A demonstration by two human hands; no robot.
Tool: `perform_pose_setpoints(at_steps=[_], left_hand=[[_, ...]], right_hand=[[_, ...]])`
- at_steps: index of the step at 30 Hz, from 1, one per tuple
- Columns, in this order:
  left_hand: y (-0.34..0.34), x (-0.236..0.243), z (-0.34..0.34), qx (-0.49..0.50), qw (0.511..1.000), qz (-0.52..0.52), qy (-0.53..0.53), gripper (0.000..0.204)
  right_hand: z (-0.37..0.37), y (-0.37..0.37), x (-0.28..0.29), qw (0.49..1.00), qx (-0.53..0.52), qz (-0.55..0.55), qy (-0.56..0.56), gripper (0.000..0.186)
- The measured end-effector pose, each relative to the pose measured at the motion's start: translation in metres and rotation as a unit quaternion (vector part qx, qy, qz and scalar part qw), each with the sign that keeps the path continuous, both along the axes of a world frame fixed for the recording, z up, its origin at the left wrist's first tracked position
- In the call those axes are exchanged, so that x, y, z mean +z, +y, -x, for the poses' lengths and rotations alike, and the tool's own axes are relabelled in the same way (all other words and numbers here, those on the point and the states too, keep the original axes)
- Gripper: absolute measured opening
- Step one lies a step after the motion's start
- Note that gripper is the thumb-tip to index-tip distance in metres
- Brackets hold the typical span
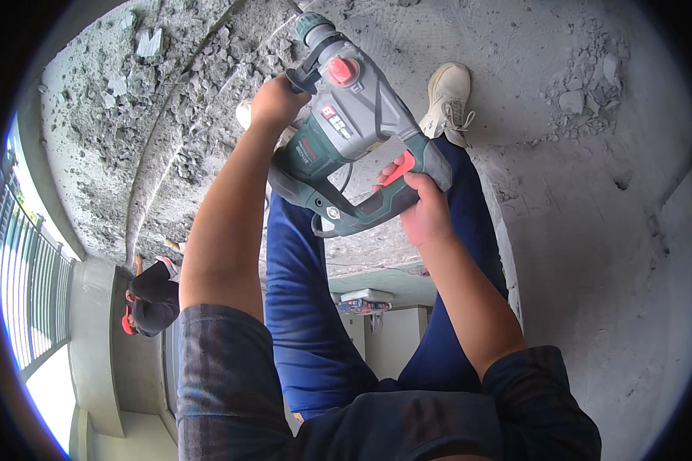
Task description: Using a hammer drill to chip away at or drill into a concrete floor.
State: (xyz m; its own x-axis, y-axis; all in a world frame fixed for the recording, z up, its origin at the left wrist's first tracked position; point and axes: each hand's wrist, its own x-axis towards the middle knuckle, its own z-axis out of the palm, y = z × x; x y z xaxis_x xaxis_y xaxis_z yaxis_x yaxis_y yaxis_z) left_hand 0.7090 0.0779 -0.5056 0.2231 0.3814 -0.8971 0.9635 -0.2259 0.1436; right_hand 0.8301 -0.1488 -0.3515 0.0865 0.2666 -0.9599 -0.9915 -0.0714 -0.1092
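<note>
A grey and green rotary hammer [354, 115] with a red knob on its side hangs in front of my legs. Its chuck [314, 27] points up and left toward the rubble, and the bit's tip runs out of view. My left hand [278, 104] is wrapped round the black side handle [306, 74] near the chuck. Round the rear grip [384, 201] my right hand [425, 209] is closed, with its fingers by the red trigger [402, 166]. Whether the trigger is pressed I cannot tell.
Broken rubble [177, 115] covers the floor ahead and left; a smaller rubble heap [586, 96] lies at the right. My right shoe [447, 100] stands on dusty concrete. A person in a red cap [152, 307] is at the far left, near a railing [34, 269].
</note>
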Motion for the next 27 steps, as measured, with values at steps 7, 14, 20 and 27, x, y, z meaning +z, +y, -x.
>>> perform_pose_setpoints(at_steps=[7, 14, 20, 27], left_hand=[[-0.025, 0.000, -0.003, 0.048, 0.999, 0.006, 0.014, 0.042], [-0.023, 0.007, 0.006, 0.057, 0.997, 0.026, 0.036, 0.042], [-0.022, 0.015, -0.049, 0.015, 1.000, -0.009, -0.025, 0.039], [-0.007, 0.002, -0.044, 0.012, 1.000, -0.019, -0.019, 0.039]], right_hand=[[-0.069, 0.002, -0.015, 1.000, 0.009, 0.023, 0.001, 0.030], [-0.066, 0.005, -0.012, 0.999, 0.043, 0.017, -0.022, 0.033], [-0.099, 0.002, 0.000, 0.997, 0.005, 0.007, -0.083, 0.036], [-0.084, 0.024, -0.002, 0.997, -0.013, 0.070, -0.035, 0.032]])
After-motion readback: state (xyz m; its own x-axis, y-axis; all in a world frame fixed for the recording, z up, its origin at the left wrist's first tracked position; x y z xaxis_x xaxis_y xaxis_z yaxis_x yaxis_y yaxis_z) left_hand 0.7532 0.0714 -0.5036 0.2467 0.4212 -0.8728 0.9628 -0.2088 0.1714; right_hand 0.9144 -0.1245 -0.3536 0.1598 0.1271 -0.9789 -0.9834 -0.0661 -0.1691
